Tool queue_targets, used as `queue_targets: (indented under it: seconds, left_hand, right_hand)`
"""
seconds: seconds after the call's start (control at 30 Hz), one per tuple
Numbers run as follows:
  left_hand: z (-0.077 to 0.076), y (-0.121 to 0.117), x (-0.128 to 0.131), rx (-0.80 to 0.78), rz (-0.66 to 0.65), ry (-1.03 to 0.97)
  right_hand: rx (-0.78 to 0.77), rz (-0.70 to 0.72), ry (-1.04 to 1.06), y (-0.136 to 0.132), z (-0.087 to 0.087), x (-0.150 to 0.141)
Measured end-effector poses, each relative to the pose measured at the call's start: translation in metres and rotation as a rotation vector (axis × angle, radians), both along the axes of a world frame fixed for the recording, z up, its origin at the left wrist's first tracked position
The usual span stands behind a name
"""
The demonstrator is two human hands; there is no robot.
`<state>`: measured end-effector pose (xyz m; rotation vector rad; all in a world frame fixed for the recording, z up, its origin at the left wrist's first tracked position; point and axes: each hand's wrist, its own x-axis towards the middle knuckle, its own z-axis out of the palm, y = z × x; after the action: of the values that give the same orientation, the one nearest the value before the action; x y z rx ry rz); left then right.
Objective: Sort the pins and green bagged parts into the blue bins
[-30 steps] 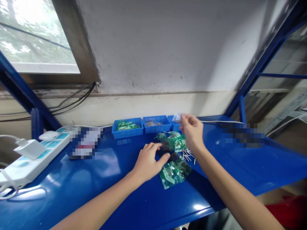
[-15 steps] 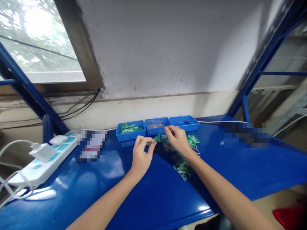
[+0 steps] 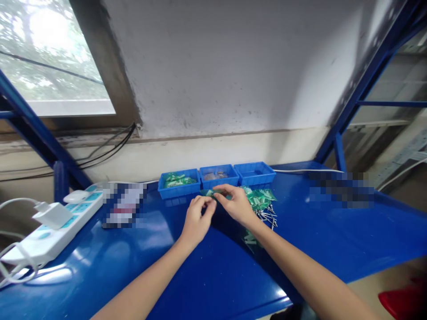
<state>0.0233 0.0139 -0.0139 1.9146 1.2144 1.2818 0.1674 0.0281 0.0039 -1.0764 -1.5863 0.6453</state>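
Observation:
My left hand [image 3: 196,218] and my right hand [image 3: 235,205] meet above the table, in front of the blue trays. Between their fingertips is a small green plastic bag [image 3: 207,193], partly hidden by the fingers. The left fingers are pinched on it; the right thumb and fingers close on its other side. Beyond the right wrist lie several green plastic packets [image 3: 263,198]. Loose metal screws [image 3: 268,216] are heaped just below them. Another bag with pale green pieces [image 3: 249,239] lies partly under the right forearm.
Three blue trays stand along the wall: the left tray [image 3: 180,192] holds green packets, the middle tray [image 3: 220,182] holds metal pieces, and the right tray [image 3: 256,179] adjoins it. A white power strip [image 3: 56,231] and a blurred flat object [image 3: 125,204] are at left.
My right hand has moved left and down to the green bag, close beside my left hand. More of the packets and screws now shows past my right wrist.

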Motion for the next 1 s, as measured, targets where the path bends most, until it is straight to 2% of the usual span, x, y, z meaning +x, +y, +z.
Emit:
queue_targets:
  seconds: [0.07,0.13,0.3,0.37,0.43,0.57,0.73,0.8,0.93,1.0]
  left_hand:
    - [-0.002,0.007,-0.004,-0.189,0.051,-0.236]
    - [-0.004,0.014,-0.007,-0.309,0.082,-0.398]
    - [-0.006,0.018,-0.012,-0.303,0.058,-0.436]
    - [-0.005,0.016,-0.011,-0.255,0.070,-0.421]
    - [-0.005,0.015,-0.010,-0.192,0.069,-0.383]
    - [-0.006,0.010,-0.007,-0.108,0.000,-0.248]
    - [-0.004,0.008,-0.006,-0.099,-0.078,-0.064]
    - [0.000,0.010,-0.008,-0.159,-0.100,-0.089]
    - [0.010,0.016,-0.017,-0.466,-0.127,-0.431]
    - [0.012,0.019,-0.020,-0.573,-0.129,-0.513]
  right_hand:
    - [0.114,0.002,-0.115,-0.001,0.000,0.000]
    - [0.234,0.016,-0.197,-0.002,-0.001,-0.001]
    - [0.364,-0.001,-0.312,-0.002,-0.009,-0.004]
    - [0.345,-0.042,-0.342,-0.002,-0.011,-0.005]
    - [0.259,-0.085,-0.343,-0.002,-0.010,-0.005]
    - [0.033,-0.027,-0.250,0.000,-0.006,0.000]
    - [0.019,0.001,-0.241,0.001,-0.002,0.003]
    - [0.055,0.019,-0.270,-0.001,-0.002,0.001]
    - [0.190,0.053,-0.343,-0.004,-0.003,-0.002]
    - [0.251,0.070,-0.380,-0.005,-0.004,-0.002]
